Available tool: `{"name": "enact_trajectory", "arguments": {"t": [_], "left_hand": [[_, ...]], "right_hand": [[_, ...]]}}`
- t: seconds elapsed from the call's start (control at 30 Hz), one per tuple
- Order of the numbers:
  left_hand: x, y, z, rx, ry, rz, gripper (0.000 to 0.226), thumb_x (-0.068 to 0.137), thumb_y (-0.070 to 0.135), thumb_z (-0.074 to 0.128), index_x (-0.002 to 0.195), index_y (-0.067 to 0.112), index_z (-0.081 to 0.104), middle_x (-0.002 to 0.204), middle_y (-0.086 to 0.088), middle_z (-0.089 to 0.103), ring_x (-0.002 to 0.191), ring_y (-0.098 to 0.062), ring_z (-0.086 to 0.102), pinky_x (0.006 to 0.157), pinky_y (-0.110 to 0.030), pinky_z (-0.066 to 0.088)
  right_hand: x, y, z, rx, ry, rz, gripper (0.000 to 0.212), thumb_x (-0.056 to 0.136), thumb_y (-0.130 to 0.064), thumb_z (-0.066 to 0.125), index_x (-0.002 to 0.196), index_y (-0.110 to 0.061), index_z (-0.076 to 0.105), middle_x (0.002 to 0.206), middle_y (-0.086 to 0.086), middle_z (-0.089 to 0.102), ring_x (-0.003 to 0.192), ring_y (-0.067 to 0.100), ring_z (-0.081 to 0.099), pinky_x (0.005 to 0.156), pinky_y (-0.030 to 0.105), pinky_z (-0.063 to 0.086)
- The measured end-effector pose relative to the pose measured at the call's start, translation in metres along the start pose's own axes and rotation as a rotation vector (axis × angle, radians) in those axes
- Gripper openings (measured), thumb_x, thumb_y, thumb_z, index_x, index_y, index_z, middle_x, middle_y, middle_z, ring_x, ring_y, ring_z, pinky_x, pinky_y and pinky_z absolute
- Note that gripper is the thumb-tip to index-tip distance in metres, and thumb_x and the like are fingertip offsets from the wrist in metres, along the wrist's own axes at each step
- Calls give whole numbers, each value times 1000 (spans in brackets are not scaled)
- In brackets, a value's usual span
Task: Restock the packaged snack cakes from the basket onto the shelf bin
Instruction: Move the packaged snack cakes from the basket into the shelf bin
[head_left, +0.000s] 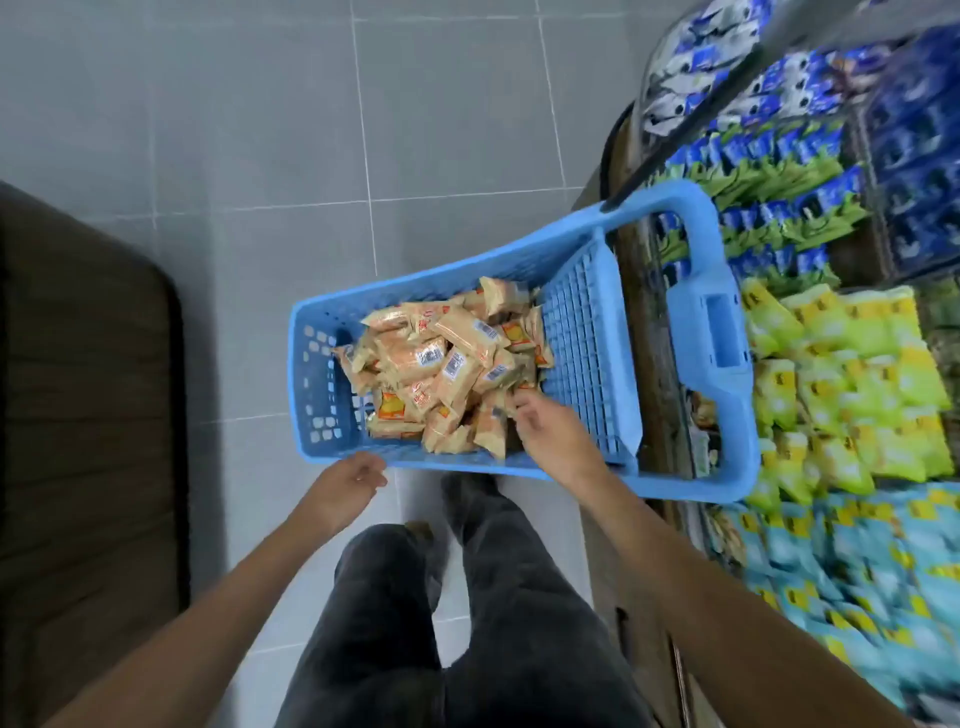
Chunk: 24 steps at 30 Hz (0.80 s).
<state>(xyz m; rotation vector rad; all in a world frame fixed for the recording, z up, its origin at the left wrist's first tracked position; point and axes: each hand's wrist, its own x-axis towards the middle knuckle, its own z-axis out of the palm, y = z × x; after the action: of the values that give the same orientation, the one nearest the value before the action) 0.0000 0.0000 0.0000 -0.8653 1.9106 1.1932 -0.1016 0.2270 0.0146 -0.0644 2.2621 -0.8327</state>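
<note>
A blue plastic basket stands on the floor in front of me, its handle leaning toward the shelf. It holds a heap of several orange and beige snack cake packets. My right hand reaches into the basket's near right side, fingers curled at the edge of the packets; whether it grips one is not plain. Just outside the basket's near rim, my left hand hangs with fingers loosely curled, holding nothing. The shelf bins on the right carry yellow, green, blue and light blue packets.
Grey floor tiles spread to the left and ahead. A dark brown surface fills the far left. My legs in dark trousers stand below the basket. The right side is blurred.
</note>
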Motion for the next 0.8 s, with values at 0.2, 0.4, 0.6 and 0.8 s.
{"name": "enact_trajectory", "arguments": {"t": [0.2,0.4,0.6,0.8], "left_hand": [[53,23,-17,3,87,36,23,99,15,40,108,8,60,104,-6,62,96,-21,58,79,-24,40],[105,53,-20,-127,130,110,20,95,4,40,101,14,57,95,0,60,66,-11,52,55,-8,41],[144,80,-12,-63,306,199,23,93,11,44,114,14,53,115,-3,58,97,-17,55,80,-29,43],[172,105,3,-74,337,153,54,88,20,59,133,2,34,134,-14,41,127,-29,37,106,-38,34]], "right_hand": [[123,-12,14,-378,105,-145,55,93,-25,52,143,-15,31,138,10,41,126,27,44,103,43,42],[172,-1,48,-512,18,-180,77,89,-31,62,149,-15,17,153,8,26,130,28,42,107,44,38],[168,-9,37,71,219,-41,32,89,-23,61,120,-26,53,126,-3,51,98,9,58,89,26,52],[126,4,10,888,185,279,12,93,-21,57,100,-27,64,98,-1,72,85,14,70,70,27,55]]}}
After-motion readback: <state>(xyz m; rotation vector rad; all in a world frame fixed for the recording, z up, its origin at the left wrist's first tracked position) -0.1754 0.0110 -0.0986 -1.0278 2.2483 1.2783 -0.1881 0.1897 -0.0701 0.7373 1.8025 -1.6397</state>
